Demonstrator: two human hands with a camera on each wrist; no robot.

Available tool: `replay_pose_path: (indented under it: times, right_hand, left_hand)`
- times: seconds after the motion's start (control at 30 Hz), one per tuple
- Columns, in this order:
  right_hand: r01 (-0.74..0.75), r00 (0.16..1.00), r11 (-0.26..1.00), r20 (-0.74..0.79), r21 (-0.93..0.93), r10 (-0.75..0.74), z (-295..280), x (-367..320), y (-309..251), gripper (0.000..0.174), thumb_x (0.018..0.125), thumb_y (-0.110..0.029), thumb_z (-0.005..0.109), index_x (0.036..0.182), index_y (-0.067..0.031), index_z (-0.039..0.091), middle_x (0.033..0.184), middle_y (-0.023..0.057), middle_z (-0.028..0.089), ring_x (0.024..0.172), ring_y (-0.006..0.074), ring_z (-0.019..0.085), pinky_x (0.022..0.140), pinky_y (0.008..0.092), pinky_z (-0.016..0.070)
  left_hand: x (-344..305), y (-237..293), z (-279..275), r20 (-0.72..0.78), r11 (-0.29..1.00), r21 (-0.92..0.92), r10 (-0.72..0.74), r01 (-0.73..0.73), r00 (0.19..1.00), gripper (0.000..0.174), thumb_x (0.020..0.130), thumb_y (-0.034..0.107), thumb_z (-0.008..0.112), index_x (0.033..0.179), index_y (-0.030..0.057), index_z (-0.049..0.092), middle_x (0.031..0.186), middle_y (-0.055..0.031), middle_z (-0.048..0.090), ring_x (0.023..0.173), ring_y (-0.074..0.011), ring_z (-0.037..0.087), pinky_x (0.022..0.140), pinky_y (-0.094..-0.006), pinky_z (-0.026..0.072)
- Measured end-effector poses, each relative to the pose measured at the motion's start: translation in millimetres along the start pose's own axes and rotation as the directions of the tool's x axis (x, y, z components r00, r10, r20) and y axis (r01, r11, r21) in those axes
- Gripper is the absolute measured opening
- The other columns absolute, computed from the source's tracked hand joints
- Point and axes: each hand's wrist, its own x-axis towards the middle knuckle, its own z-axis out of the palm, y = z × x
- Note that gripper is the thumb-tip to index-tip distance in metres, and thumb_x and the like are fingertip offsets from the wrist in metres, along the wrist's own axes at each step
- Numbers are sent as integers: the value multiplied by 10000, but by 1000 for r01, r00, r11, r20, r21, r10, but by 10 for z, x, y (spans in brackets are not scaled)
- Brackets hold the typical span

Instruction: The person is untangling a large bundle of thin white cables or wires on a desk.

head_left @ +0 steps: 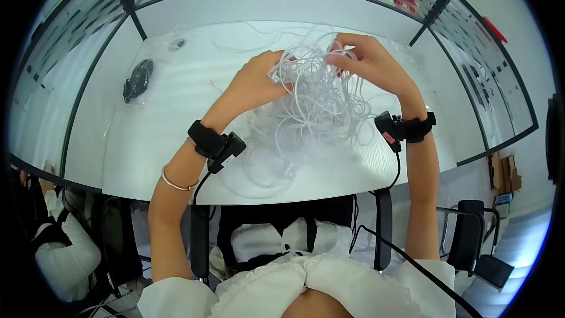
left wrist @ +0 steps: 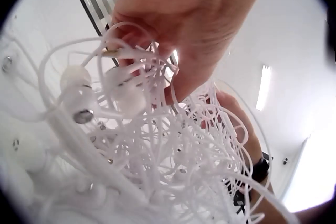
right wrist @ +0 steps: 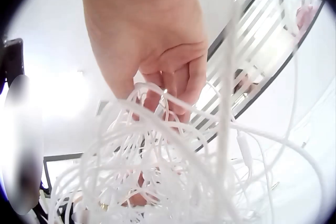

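Observation:
A big tangle of white earphone cords (head_left: 315, 97) hangs and spreads over the middle of the table. My left hand (head_left: 256, 82) grips a bunch of the cords at the tangle's upper left. On the other side, my right hand (head_left: 374, 65) pinches cord strands between thumb and fingers, as the right wrist view also shows. White earbuds (left wrist: 79, 100) with soft tips dangle below the left hand in the left wrist view. A small white cord piece (right wrist: 244, 149) hangs at the right in the right wrist view. The inside of the tangle is hidden by overlapping loops.
A black coiled bundle in a clear bag (head_left: 138, 81) lies at the table's left, near a round cable hole (head_left: 176, 44). Low partitions (head_left: 282, 7) enclose the white table (head_left: 153, 159). Loose cord loops (head_left: 259, 171) trail toward the front edge.

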Motion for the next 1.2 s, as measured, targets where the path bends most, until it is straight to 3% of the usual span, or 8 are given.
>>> replay_pose_path:
  times: [0.17,0.27,0.43,0.53,0.7,0.93,1.03,1.2]
  right_hand:
    - [-16,934,990,-352,142,65,-303,-395,301,212,917,-278,606,848,-78,607,753,-4,613,589,69,591,481,192,337]
    - [30,841,973,-531,228,99,-476,-599,340,193,923,-261,588,840,-87,597,699,-22,575,516,49,522,465,183,283]
    - [84,637,964,-757,251,142,-706,-792,527,222,944,-277,544,836,-89,589,651,-45,473,475,20,344,458,209,194]
    - [243,480,917,-861,315,169,-801,-813,611,248,946,-292,539,813,-87,582,646,-46,431,496,26,308,466,207,181]
    - [-141,723,942,-618,306,309,-803,-929,781,292,941,-340,551,791,-91,569,682,-36,470,546,41,414,521,213,280]
    - [-233,963,944,-81,234,258,-419,-867,984,349,940,-376,523,994,-47,630,1021,45,621,974,161,570,803,283,448]
    - [-304,925,953,237,-4,297,-443,-830,947,395,902,-354,576,1193,-90,621,1247,63,593,1190,213,519,979,355,408]
    - [-139,933,981,316,-133,175,-776,-950,668,585,812,-347,685,1304,-62,548,1328,109,554,1251,245,484,1064,403,354]
  left_hand:
    - [-138,39,-178,-243,986,138,-60,96,968,433,730,211,703,1137,91,618,1056,-128,638,948,-273,620,810,-355,492]
    - [-233,8,-416,-261,970,230,-20,82,965,437,746,146,696,1167,70,604,949,-64,598,651,-105,483,589,-250,428]
    - [-339,135,-632,-327,985,-2,-166,175,930,379,793,141,662,1163,80,611,1027,-24,596,691,-88,520,597,-241,440]
    - [-340,7,-728,-497,992,124,67,-5,865,326,790,125,637,1109,63,618,1054,-10,625,712,-81,541,599,-237,443]
    - [-418,325,-831,-443,983,-30,-176,181,879,266,792,66,537,1046,45,614,1054,-24,654,874,-122,628,680,-240,447]
    - [-692,-79,-783,-151,977,186,-75,103,986,525,783,25,567,1300,41,476,1306,-103,506,1238,-245,466,1042,-336,363]
    - [-758,-50,-691,43,924,381,21,-35,999,799,706,143,728,1423,134,376,1496,-148,296,1374,-348,287,1119,-439,272]
    - [-804,280,-916,208,936,342,13,-85,978,840,713,273,783,1441,157,380,1523,-108,276,1416,-345,212,1143,-465,219]
